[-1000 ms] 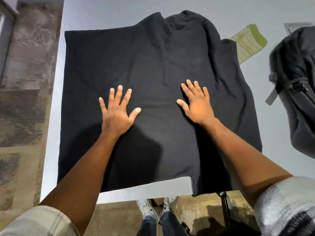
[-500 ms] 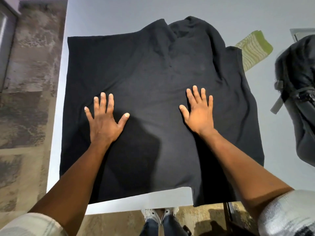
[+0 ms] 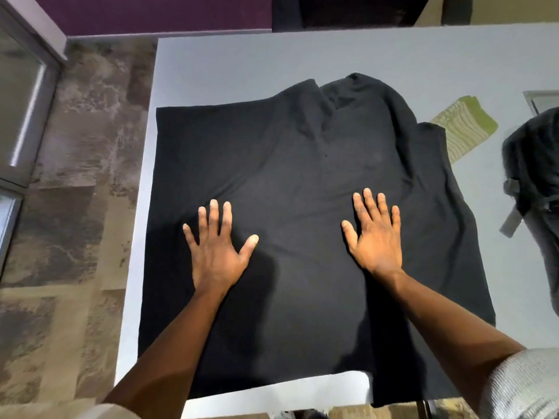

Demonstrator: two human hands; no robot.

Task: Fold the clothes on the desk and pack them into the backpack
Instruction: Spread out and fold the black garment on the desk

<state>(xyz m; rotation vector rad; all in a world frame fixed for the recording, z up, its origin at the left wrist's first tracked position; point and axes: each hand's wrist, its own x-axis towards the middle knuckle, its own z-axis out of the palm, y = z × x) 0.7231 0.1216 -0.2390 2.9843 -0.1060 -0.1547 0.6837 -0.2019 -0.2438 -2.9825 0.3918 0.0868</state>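
A large black garment lies spread flat over the grey desk, its collar at the far side and its near right corner hanging over the front edge. My left hand rests palm down on the cloth left of centre, fingers spread. My right hand lies flat on the cloth to the right, fingers apart too. Neither hand holds anything. A dark grey backpack sits at the desk's right edge, partly cut off. A folded green striped cloth peeks out from under the garment's far right side.
The desk's left edge runs beside a mottled brown floor. A dark chair back stands behind the desk's far edge. A glass panel with a metal frame is at the far left. Bare desk surface lies beyond the garment.
Both hands have slid slightly toward me over the cloth, the left one also drifting left then back. The view has tilted up, showing more of the desk's far side.
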